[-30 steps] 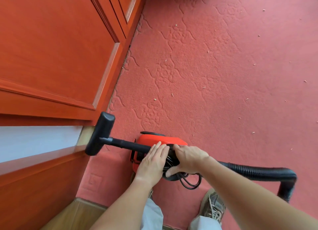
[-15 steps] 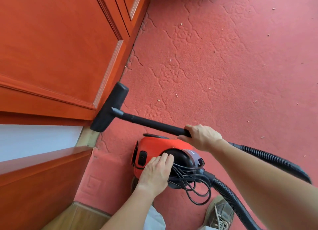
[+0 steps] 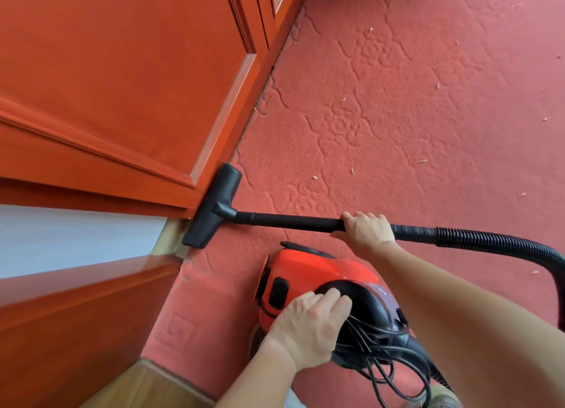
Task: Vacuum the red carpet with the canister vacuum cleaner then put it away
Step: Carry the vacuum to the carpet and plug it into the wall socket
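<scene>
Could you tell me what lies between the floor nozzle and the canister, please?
Only bare red carpet lies between the floor nozzle and canister, in the head view.

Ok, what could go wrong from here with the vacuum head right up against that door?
1. The floor nozzle sits against the foot of the orange door, so a hard push by the right hand on the wand could scuff the wood.
2. The loose power cord spills off the canister beside the left hand. Its loops might snag or trip someone.
3. The hose arcs wide to the right, and a sharp pull could tip the canister.
</scene>
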The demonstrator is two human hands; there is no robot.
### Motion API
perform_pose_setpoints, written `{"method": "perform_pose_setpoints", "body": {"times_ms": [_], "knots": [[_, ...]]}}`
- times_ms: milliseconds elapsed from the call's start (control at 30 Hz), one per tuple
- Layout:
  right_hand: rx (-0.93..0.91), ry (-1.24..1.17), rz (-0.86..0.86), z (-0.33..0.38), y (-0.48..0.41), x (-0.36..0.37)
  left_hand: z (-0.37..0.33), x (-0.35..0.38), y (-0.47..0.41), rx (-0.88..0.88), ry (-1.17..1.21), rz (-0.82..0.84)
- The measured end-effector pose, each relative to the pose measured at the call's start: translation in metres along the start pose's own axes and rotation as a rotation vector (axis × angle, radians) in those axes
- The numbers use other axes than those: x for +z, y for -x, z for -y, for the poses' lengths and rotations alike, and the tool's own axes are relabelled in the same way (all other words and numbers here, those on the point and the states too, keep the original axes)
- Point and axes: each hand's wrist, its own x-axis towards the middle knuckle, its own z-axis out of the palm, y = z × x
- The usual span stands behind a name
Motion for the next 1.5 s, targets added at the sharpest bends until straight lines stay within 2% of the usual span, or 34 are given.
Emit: {"method": "perform_pose_setpoints", "body": {"times_ms": [300, 467, 567, 667, 767, 833, 900, 967, 1033, 1100, 1167, 1267, 1333, 1367, 1500], "knots": [[-0.018, -0.133, 0.094, -0.009, -0.005, 0.022, -0.001, -0.001, 0.001, -0.005, -0.025, -0.006], [0.127, -0.528, 0.227, -0.001, 0.037, 0.006, -0.005, -0.012, -0.003, -0.023, -0.040, 0.065], [0.190, -0.723, 0.219, 0.006, 0.085, -0.012, -0.012, -0.019, -0.004, -0.111, -0.017, 0.159], [0.157, -0.840, 0.162, 0.016, 0.140, -0.030, -0.026, -0.028, -0.006, -0.245, -0.071, 0.239], [0.033, -0.800, 0.091, 0.026, 0.188, -0.044, -0.040, -0.043, -0.005, -0.345, -0.088, 0.293], [-0.044, -0.701, 0.144, 0.031, 0.213, -0.048, -0.047, -0.059, -0.001, -0.361, -0.105, 0.274], [-0.079, -0.550, 0.239, 0.033, 0.233, -0.053, -0.053, -0.075, 0.008, -0.373, -0.115, 0.299], [-0.055, -0.352, 0.187, 0.035, 0.245, -0.057, -0.059, -0.095, 0.016, -0.378, -0.083, 0.318], [0.016, -0.367, 0.105, 0.039, 0.254, -0.076, -0.065, -0.117, 0.022, -0.387, 0.018, 0.261], [0.052, -0.526, 0.092, 0.045, 0.259, -0.101, -0.069, -0.138, 0.026, -0.393, 0.154, 0.150], [0.106, -0.723, 0.064, 0.054, 0.267, -0.131, -0.075, -0.158, 0.029, -0.532, 0.369, -0.038], [0.229, -1.037, -0.001, 0.071, 0.281, -0.191, -0.097, -0.204, 0.031, -0.835, 0.860, -0.360], [0.207, -1.138, -0.027, 0.080, 0.293, -0.233, -0.118, -0.237, 0.030, -0.927, 1.183, -0.324], [0.175, -1.160, -0.030, 0.084, 0.299, -0.252, -0.127, -0.249, 0.030, -0.908, 1.266, -0.298], [0.089, -1.094, -0.037, 0.087, 0.328, -0.323, -0.161, -0.298, 0.040, -0.880, 1.323, -0.418]]}}
